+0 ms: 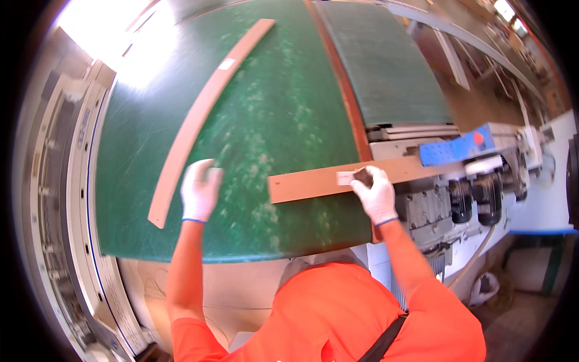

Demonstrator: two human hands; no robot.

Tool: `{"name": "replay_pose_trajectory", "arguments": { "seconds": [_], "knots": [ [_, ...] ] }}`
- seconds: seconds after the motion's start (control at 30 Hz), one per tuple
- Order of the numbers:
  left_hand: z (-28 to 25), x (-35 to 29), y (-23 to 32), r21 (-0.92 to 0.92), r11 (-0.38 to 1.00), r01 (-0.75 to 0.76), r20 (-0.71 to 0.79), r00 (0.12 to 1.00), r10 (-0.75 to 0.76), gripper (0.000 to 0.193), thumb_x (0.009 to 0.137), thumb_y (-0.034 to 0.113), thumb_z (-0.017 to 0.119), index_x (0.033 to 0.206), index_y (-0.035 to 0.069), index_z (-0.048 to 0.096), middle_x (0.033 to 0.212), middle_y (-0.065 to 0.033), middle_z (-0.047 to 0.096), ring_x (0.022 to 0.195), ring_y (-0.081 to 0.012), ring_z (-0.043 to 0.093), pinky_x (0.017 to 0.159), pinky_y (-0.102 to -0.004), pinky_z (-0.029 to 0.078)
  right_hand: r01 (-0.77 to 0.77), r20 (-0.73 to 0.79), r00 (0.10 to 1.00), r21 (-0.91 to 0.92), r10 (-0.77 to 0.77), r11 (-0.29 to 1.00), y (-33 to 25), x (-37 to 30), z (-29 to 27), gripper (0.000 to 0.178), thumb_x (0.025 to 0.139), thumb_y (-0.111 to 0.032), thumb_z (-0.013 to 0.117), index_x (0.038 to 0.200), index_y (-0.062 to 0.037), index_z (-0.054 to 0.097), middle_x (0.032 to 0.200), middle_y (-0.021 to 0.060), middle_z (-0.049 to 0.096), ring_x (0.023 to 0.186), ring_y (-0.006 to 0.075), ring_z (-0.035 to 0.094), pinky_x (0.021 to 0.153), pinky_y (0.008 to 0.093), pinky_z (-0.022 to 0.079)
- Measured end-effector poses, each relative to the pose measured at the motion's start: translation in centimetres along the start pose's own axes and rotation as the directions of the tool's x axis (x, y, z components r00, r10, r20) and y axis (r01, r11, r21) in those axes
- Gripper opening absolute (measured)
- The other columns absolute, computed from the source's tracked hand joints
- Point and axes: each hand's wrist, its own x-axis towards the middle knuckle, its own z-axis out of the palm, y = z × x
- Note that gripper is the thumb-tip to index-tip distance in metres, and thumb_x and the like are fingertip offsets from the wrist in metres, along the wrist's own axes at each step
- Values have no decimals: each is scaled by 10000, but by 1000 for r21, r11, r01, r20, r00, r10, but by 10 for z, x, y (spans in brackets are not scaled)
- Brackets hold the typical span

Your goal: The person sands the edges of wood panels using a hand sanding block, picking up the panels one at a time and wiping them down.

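My left hand (200,192), in a white glove with a blue cuff, hovers beside a long brown board (194,123), its thumb and fingers apart with nothing between them. The board lies slantwise on the green table and bears a small white label (227,64). My right hand (377,196), gloved alike, pinches a small dark brown piece (362,176) whose exact kind I cannot make out. Beneath that hand stretches a second brown board (307,183), with a white label (345,178) just left of my fingertips. Its right end passes under a blue machine part.
The green table (265,120) ends on the right at a reddish-brown edge strip (341,78). Beyond it stand a blue machine guard (455,148), black motors (485,196) and another green surface (380,60). A long pale machine frame (78,175) runs along the left.
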Motion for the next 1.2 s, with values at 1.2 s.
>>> {"name": "replay_pose_trajectory", "arguments": {
  "seconds": [1.2],
  "knots": [
    [-65, -222, -100, 163, 927, -339, 443, 864, 238, 882, 698, 722, 766, 1196, 12, 606, 1113, -183, 626, 1047, -419, 580, 933, -554, 476, -518, 60, 576, 799, 815, 307, 73, 39, 19, 122, 924, -114, 637, 1016, -37, 658, 737, 116, 653, 490, 211, 560, 412, 386, 442]
  ]
}}
